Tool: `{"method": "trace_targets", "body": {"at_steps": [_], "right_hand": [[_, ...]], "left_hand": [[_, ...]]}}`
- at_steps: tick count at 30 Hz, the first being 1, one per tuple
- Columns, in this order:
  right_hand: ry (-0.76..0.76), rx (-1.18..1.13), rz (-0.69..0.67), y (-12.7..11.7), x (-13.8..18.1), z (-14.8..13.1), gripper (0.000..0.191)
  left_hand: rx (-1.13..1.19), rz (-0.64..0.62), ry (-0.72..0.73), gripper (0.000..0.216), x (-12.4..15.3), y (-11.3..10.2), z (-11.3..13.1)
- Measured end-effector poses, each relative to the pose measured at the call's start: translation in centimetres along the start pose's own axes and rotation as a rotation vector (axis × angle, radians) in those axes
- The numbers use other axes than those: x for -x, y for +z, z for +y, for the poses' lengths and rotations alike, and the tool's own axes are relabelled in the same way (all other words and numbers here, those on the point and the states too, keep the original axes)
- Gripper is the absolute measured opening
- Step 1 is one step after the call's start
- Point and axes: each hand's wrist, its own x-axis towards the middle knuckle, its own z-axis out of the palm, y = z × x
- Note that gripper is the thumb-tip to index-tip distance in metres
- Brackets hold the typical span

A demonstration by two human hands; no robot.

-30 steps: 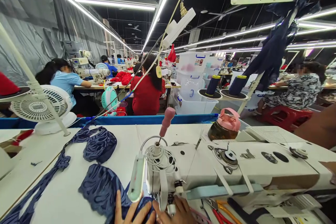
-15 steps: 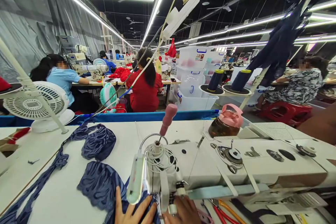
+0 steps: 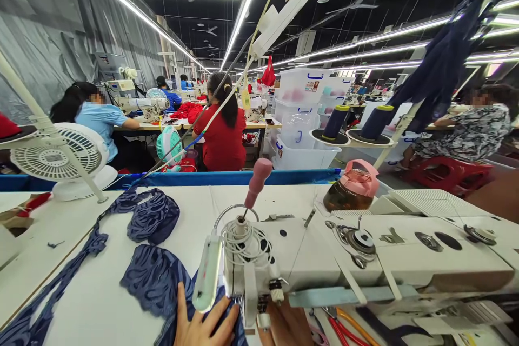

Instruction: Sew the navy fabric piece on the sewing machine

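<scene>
Since the earlier frame your left hand (image 3: pixel 203 327) has slid a little further under the machine's lamp, and your view has tipped up slightly, so both hands now sit at the very bottom edge. Your left hand lies flat, fingers spread wide, pressing the navy patterned fabric (image 3: pixel 156 286) down on the white worktop (image 3: pixel 93 303) just to the left of the needle; it grips nothing, it only pins the cloth. Your right hand (image 3: pixel 287 327) rests just right of the needle, mostly cut off by the frame and hidden by the sewing machine (image 3: pixel 324 259), so you cannot tell how far open it is or whether it pinches the cloth.

By the look of it you are mid-seam, feeding the cloth under the presser foot. The next move seems to call for steady, even guidance: keep the left palm flat and let it travel with the cloth, keep the fingertips clear of the needle, and hold the edge straight with the right.

As for the fabric, it is dark blue with a wavy tone-on-tone print, soft and limp. It bunches in folds ahead and to the left of your left hand, and a long narrow strip runs away from it towards a second gathered piece (image 3: pixel 152 219) further off on the worktop. Orange-handled snips (image 3: pixel 344 324) lie just right of your right hand.
</scene>
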Motion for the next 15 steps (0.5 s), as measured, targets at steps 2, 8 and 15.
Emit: {"method": "trace_targets", "body": {"at_steps": [2, 8, 15], "right_hand": [[0.013, 0.004, -0.044, 0.1, 0.2, 0.6, 0.034], [0.069, -0.089, -0.147, 0.2, 0.5, 1.2, 0.041], [0.139, -0.1, -0.112, -0.6, -0.6, 0.4, 0.038]], "left_hand": [[0.027, -0.017, -0.031, 0.036, 0.0, -0.1, 0.2], [0.167, -0.001, -0.258, 0.036, 0.8, 0.5, 2.1], [0.167, 0.053, -0.268, 0.038, 1.6, 1.0, 3.1]]}}
